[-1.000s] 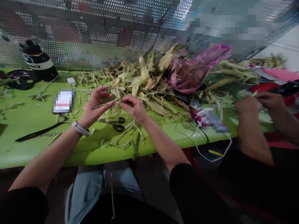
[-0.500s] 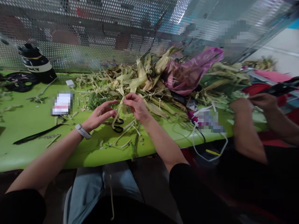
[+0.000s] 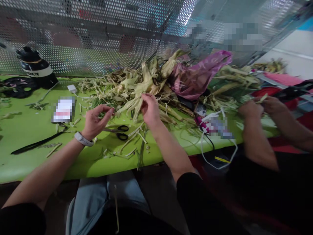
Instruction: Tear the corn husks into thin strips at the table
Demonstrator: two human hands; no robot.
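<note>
My right hand point(image 3: 149, 109) is pinched on a bunch of pale corn husk strips point(image 3: 130, 106) and holds it up over the green table point(image 3: 29, 130). My left hand point(image 3: 96, 120), with a white watch on the wrist, is curled just left of the strips, fingertips near a thin strand; whether it grips anything is unclear. Black-handled scissors point(image 3: 119, 131) lie on the table just below both hands. A big heap of corn husks point(image 3: 137, 81) is piled behind.
A pink plastic bag point(image 3: 198, 76) lies in the heap. Another person's hands point(image 3: 259, 107) work husks at the right. A phone point(image 3: 64, 109), a white charger point(image 3: 72, 88), cables point(image 3: 220, 153), a black strap point(image 3: 36, 143) and a black-and-white bottle point(image 3: 36, 67) are on the table. Perforated metal screen behind.
My right hand lifted the husk strips up and back toward the heap. My left hand let go, dropped lower and moved left, curling its fingers.
</note>
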